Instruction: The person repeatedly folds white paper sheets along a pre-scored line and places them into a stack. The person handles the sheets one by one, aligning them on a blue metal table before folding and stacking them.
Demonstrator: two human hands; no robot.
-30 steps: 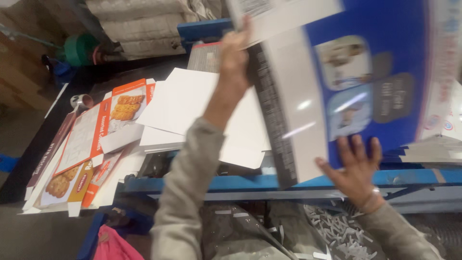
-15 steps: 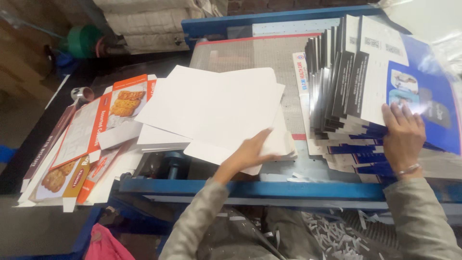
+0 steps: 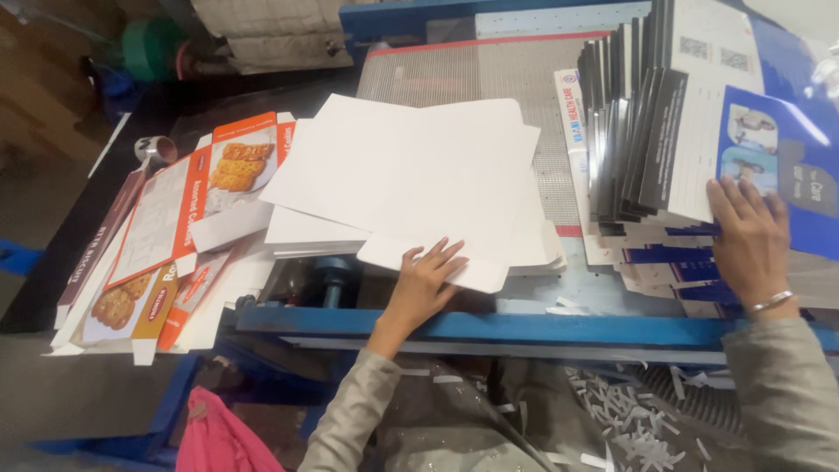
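Observation:
My left hand (image 3: 422, 278) lies with fingers spread on the near edge of a pile of white, blank-side-up flat carton sheets (image 3: 411, 175). My right hand (image 3: 748, 239) presses flat on the top blue printed carton (image 3: 778, 166) of a fanned stack of flattened blue and black cartons (image 3: 629, 140) at the right. Both piles rest on a blue-framed machine table (image 3: 472, 328) with a grey mesh bed (image 3: 454, 74). A metal bangle circles my right wrist.
Orange and yellow biscuit carton blanks (image 3: 166, 236) lie fanned at the left on a dark surface. A roll of green tape (image 3: 144, 48) and sacks sit at the back left. White paper trimmings (image 3: 629, 419) litter the floor below. A pink cloth (image 3: 214, 437) is at bottom left.
The blue carton held up a second ago now lies on the right stack under my right hand. My left hand came down onto the white sheets and slid a little left along their near edge.

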